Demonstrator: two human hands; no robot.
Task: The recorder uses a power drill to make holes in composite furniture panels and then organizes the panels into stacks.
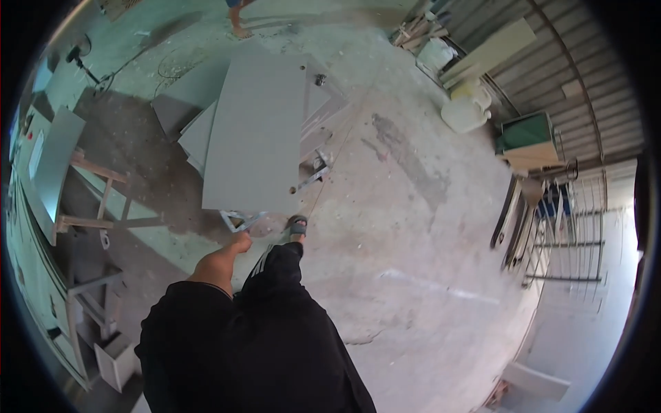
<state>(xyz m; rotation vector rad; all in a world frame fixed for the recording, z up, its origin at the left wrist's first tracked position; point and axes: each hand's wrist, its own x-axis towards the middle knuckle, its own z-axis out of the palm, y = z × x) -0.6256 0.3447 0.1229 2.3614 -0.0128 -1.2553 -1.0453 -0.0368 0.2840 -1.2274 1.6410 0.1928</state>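
Observation:
My left hand hangs low in front of my body, just short of the near edge of a large grey panel. A gap shows between hand and panel, and the fingers are too small and turned away to read. Round cut-outs mark the panel's right side near both corners. Under its near edge pokes a metal stand, and more grey boards lie beneath and beyond it on the left. A small dark metal piece sits by the far right corner. My right hand is out of sight.
My sandalled foot stands beside the stand. Wooden trestles hold a panel at left. White jugs, a green box and a metal rack line the right wall. A person's bare foot shows at the top.

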